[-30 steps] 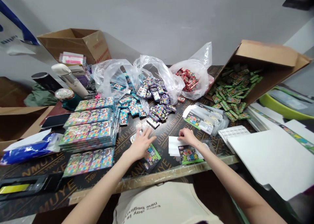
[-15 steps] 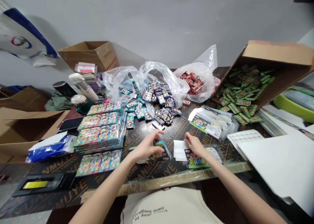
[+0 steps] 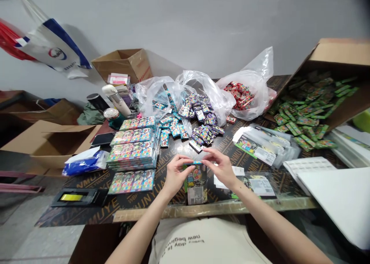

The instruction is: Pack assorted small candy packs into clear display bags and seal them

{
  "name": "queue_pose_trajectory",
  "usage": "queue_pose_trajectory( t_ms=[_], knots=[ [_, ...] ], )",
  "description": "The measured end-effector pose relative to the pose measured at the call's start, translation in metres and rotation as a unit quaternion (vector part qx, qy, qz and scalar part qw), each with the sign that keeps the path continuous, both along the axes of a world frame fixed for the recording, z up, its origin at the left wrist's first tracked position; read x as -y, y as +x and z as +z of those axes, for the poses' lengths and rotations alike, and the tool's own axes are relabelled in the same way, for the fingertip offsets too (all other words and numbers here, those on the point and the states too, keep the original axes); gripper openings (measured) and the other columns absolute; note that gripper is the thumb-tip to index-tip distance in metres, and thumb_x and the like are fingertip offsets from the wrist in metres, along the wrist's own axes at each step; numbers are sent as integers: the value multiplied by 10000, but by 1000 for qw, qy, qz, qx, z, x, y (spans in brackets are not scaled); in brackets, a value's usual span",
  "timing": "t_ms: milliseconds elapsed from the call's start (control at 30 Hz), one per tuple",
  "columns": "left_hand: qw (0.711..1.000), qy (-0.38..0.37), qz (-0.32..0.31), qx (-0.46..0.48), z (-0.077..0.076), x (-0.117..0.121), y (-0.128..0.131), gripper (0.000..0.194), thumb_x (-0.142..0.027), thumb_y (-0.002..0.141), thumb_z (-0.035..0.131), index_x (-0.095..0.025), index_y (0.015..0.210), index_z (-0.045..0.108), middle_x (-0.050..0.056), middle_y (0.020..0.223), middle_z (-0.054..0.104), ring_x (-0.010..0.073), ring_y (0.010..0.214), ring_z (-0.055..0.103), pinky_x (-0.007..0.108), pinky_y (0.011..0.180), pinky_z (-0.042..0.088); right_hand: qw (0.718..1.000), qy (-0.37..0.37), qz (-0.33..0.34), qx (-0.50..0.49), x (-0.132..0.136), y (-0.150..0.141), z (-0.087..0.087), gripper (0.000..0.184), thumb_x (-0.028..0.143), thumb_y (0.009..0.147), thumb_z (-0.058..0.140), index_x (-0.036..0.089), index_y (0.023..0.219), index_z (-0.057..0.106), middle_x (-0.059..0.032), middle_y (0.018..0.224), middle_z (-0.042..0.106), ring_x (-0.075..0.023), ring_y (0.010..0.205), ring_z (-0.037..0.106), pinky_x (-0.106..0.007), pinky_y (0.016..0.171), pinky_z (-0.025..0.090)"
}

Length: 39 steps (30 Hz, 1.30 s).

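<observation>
My left hand [image 3: 177, 176] and my right hand [image 3: 221, 169] meet in front of me, both closed in a pinch. Between their fingertips is a small blue box [image 3: 197, 162], seen edge-on. Just below it a printed plastic pouch [image 3: 197, 192] with a dark, colourful design lies flat; whether the box touches it I cannot tell. White paper slips [image 3: 237, 171] lie partly under my right hand, beside another printed pouch [image 3: 261, 186]. Past my fingers are loose purple boxes [image 3: 204, 135] and loose blue boxes [image 3: 173, 130].
Wrapped packs [image 3: 133, 144] are stacked on the left, with one flat pack [image 3: 132, 181] in front. Clear bags [image 3: 202, 77] line the back, one with red boxes [image 3: 239, 95]. On the right are clear pouches [image 3: 260, 144] and a carton [image 3: 332, 50] spilling green boxes [image 3: 310, 121].
My right hand has left the white slips and joined my left hand at the small blue box. The box is now held edge-on above the pouch. The camera view has shifted left.
</observation>
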<state>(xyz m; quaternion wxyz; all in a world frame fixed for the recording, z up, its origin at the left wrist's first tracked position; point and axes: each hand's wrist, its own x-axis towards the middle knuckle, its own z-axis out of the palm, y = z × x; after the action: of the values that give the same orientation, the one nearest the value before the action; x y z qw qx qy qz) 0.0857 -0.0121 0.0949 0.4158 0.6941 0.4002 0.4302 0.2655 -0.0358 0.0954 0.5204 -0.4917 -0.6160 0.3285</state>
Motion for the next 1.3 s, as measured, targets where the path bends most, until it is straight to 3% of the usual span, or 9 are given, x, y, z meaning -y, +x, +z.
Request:
queue_pose_trajectory(
  t_ms=[167,367,500,633,933,1067,1167,1233,1300],
  knots=[
    [996,84,-12,-28,8,3,-1,66,-184,746,625,-182,782,680,49,812,600,149,764,573,270,703,449,992,79,18,99,13,8,-1,243,211,836,517,229,1072,573,-36,870,664,-164,813,617,-315,778,473],
    [997,58,-44,-27,10,2,-4,58,-149,741,614,-174,753,665,51,814,600,151,772,578,269,704,448,993,23,20,114,-4,13,34,130,295,804,567,197,883,597,-44,881,609,-171,858,555,-310,793,421],
    [999,-23,-29,21,8,-1,-6,37,-157,669,674,-157,686,640,53,799,627,164,761,595,261,672,456,977,-81,165,108,-28,8,51,223,375,780,575,165,710,552,-24,789,568,-149,773,523,-267,696,409],
    [997,-45,-41,46,7,-1,-8,63,-104,656,621,-151,698,617,53,823,637,171,791,605,265,698,465,932,-173,292,124,-42,0,49,287,422,753,585,145,693,550,17,670,527,-102,624,463,-214,571,357],
    [1000,-14,18,17,5,5,0,162,-255,646,699,-155,639,572,33,720,626,160,686,585,277,652,458,924,-188,306,136,-50,-5,39,224,355,742,584,151,665,536,43,588,485,-80,542,418,-188,493,318],
    [998,-38,47,26,-5,5,3,163,-273,675,682,-160,739,583,24,748,628,151,703,589,266,662,467,951,-154,229,140,-48,-8,27,147,288,723,605,162,775,548,50,597,500,-80,529,444,-182,486,350],
    [992,-110,39,57,-15,11,-1,292,-297,673,688,-166,913,585,24,817,657,162,731,616,270,665,495,973,-87,88,197,-52,9,12,349,245,705,627,194,1029,508,14,798,568,-101,623,514,-220,588,420],
    [990,-135,10,51,-15,20,-10,268,-310,717,647,-168,942,605,30,850,677,180,754,631,288,679,512,951,-61,-23,302,-56,38,0,398,262,710,632,207,1084,507,-33,961,573,-144,796,541,-276,732,430],
    [996,-90,11,3,-8,33,-29,211,-291,757,606,-189,940,635,23,861,689,193,764,639,301,693,521,898,-89,-136,410,-57,79,-12,387,321,719,632,209,1077,534,-71,1070,556,-202,985,500,-337,847,388]
  ],
)
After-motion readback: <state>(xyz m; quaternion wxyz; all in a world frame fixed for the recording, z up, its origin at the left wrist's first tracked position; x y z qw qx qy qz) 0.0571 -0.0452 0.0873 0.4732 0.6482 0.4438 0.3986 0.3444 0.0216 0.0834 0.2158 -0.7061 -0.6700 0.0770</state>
